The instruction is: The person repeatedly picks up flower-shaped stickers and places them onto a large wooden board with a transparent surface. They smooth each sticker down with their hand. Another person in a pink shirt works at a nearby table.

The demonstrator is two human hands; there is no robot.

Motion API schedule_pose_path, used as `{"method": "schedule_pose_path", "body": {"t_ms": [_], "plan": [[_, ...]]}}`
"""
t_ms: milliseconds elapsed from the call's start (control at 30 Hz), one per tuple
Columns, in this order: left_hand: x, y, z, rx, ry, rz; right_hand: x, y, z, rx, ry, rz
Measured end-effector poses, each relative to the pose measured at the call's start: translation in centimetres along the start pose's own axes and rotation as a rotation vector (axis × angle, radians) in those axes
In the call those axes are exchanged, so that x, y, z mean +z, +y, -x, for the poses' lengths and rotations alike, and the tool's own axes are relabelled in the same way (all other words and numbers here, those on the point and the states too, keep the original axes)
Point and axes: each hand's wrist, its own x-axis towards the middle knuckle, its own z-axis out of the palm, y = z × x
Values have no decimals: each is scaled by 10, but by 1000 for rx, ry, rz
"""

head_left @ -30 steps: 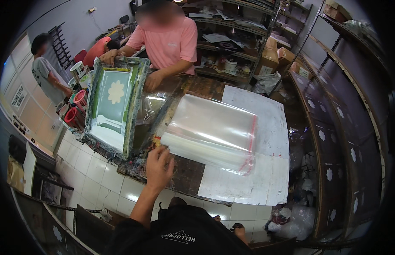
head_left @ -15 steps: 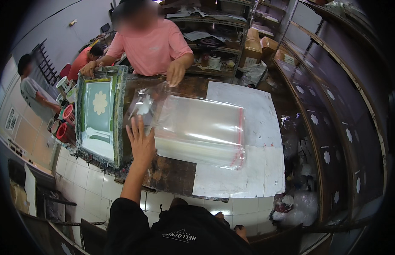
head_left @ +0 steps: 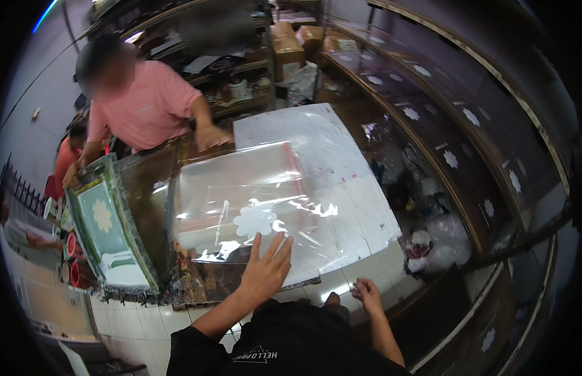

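Observation:
My left hand (head_left: 267, 266) holds the near edge of a clear plastic bag (head_left: 303, 219) printed with a white flower (head_left: 254, 222). Its fingers lie along the film, and its thumb is hidden. The bag hangs over a flat stack of clear plastic bags (head_left: 234, 166) with red strips at one end. Off the table's near edge, my right hand (head_left: 367, 293) has loosely bent fingers, with nothing visible in them. At the left, a co-worker's hand rests on the raised screen-printing frame (head_left: 109, 235), whose mesh bears a pale flower.
White boards (head_left: 335, 150) cover the right of the dark worktable (head_left: 209, 276). Long racks (head_left: 429, 135) on the right carry clear sheets with white flowers. Cardboard boxes (head_left: 288, 53) stand at the back. A person in pink (head_left: 147, 106) faces me across the table.
My left hand has carried the printed bag rightward from beside the screen frame. My right hand has come into view. The co-worker's hand no longer touches the bag. My view has turned right.

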Motion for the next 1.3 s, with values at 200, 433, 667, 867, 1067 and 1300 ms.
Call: {"method": "schedule_pose_path", "body": {"t_ms": [200, 433, 667, 867, 1067, 1300], "plan": [[10, 51, -12, 204, -65, 49, 50, -191, 42, -283, -435, -706], [3, 97, -29, 413, -133, 110, 20, -244, 48, -120, -223, -238], [11, 144, -48, 604, -75, 203, -38, -269, 44, -91, -198, 125], [-5, 183, -68, 808, -17, 346, -80, -333, 79, -71, -57, 426], [-35, 192, -81, 965, 266, 818, -123, -439, 179, -178, 139, 750], [1, 194, -102, 741, 38, 888, -225, -500, 400, -148, 815, 688]]}}
